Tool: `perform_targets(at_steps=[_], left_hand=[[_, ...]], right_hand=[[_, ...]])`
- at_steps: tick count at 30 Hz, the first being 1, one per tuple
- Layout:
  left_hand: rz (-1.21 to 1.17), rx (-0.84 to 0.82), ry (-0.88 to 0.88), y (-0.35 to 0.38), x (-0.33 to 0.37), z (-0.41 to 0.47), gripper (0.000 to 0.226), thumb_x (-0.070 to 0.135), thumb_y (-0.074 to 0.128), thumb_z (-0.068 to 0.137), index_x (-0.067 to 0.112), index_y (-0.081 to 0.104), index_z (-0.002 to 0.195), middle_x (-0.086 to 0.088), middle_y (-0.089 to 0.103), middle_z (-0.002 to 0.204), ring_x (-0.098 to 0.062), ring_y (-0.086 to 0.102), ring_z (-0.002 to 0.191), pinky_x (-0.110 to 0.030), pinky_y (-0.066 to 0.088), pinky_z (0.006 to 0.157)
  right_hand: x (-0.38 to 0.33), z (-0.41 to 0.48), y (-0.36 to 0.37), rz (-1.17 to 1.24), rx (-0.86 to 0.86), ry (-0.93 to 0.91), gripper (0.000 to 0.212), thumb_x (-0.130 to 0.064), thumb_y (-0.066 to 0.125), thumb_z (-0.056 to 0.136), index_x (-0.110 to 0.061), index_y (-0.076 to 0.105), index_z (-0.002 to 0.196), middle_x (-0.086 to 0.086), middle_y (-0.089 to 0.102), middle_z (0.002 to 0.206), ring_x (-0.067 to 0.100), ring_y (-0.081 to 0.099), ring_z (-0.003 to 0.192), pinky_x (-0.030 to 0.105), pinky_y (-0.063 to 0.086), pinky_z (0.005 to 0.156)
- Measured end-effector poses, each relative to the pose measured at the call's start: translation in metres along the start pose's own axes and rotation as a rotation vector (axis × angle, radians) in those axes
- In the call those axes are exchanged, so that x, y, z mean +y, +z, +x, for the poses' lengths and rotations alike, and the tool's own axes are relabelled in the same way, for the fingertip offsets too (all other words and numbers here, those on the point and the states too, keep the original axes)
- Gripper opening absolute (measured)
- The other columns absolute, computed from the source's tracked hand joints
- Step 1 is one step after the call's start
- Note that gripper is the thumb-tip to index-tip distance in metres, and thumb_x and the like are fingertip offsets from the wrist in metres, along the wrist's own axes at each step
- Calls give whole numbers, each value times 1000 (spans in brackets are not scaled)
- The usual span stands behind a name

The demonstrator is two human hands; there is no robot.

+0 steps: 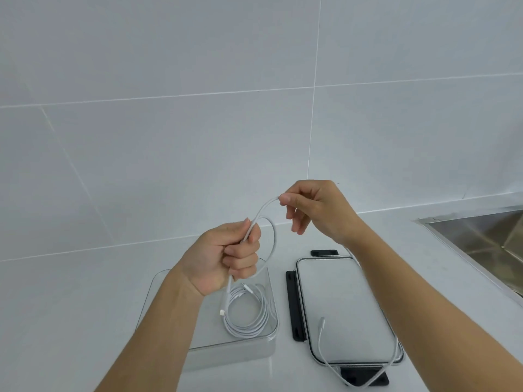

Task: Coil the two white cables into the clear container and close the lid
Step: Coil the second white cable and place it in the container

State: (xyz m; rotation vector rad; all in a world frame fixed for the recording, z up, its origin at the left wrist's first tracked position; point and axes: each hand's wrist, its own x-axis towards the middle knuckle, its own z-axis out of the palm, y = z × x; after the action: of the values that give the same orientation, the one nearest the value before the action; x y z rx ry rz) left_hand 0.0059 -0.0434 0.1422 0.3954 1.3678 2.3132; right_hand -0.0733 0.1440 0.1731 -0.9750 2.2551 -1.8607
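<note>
A clear container (256, 350) stands on the white counter with one coiled white cable (249, 312) inside it. My left hand (226, 258) is closed around a loop of the second white cable (273, 239), whose plug end hangs down over the container. My right hand (314, 207) pinches the same cable between thumb and forefinger, up and to the right of the left hand. The cable's free tail runs under my right forearm and lies across the clear lid (342, 295), which has black clips and sits to the right of the container.
A steel sink (486, 236) is set into the counter at the far right. A white tiled wall (198, 108) rises behind the counter.
</note>
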Motion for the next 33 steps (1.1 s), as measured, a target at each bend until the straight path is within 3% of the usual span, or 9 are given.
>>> perform_targets(at_steps=[5,8,11,14,21,24,26,29,33], left_hand=[[-89,41,22,-3,0,-1,27,34,79,67,18,58,60,9,15,48,-10,11,37,-17,14,37],[-220,8,100,-6,5,-6,24,27,76,72,15,59,61,8,16,47,-10,11,36,-19,12,36],[-500,-138,175,-11,10,-13,23,18,51,92,3,57,75,3,17,46,-10,7,37,-22,9,39],[-593,-127,225,-12,21,-25,36,18,28,99,-4,54,87,6,10,49,-8,6,41,-23,6,44],[-731,-167,308,-27,29,-32,37,19,33,97,-5,55,79,6,9,46,-8,5,38,-23,6,42],[-577,129,380,-25,31,-32,32,21,45,89,8,55,63,4,13,45,-12,5,35,-21,4,36],[-406,327,409,-21,33,-32,37,28,42,86,17,52,53,6,9,45,-13,5,35,-20,4,34],[-334,506,429,-21,34,-30,49,30,34,96,17,49,51,7,8,49,-10,4,38,-19,8,33],[-176,638,444,-23,33,-31,42,34,35,98,16,40,61,9,20,42,-9,11,39,-15,21,28]], right_hand=[[13,4,2,-95,119,19,20,-25,67,81,-21,64,62,-13,53,45,2,40,40,12,32,43],[25,3,-2,18,109,48,13,-13,69,80,-19,67,68,-10,53,53,3,42,43,12,34,45],[42,0,-6,-16,116,64,17,-4,67,80,-20,67,75,-3,54,63,5,46,44,14,36,48],[58,-5,-11,18,231,86,19,-1,67,79,-20,64,74,-3,54,66,9,47,45,21,35,50],[77,-1,-5,-209,393,-19,27,-4,70,76,-25,59,63,-13,59,58,4,52,54,10,38,52],[80,-7,6,-720,317,-311,23,9,73,69,-9,61,63,-1,60,64,14,48,49,25,42,44],[76,-11,16,-954,162,-476,26,13,77,57,-6,59,59,3,58,57,23,47,37,24,37,32],[62,-14,32,-1048,-35,-574,28,7,81,55,-10,59,59,-1,57,55,22,42,33,21,33,33],[33,-22,50,-953,-199,-650,15,-1,72,70,-12,61,68,-3,60,62,21,41,39,21,33,41]])
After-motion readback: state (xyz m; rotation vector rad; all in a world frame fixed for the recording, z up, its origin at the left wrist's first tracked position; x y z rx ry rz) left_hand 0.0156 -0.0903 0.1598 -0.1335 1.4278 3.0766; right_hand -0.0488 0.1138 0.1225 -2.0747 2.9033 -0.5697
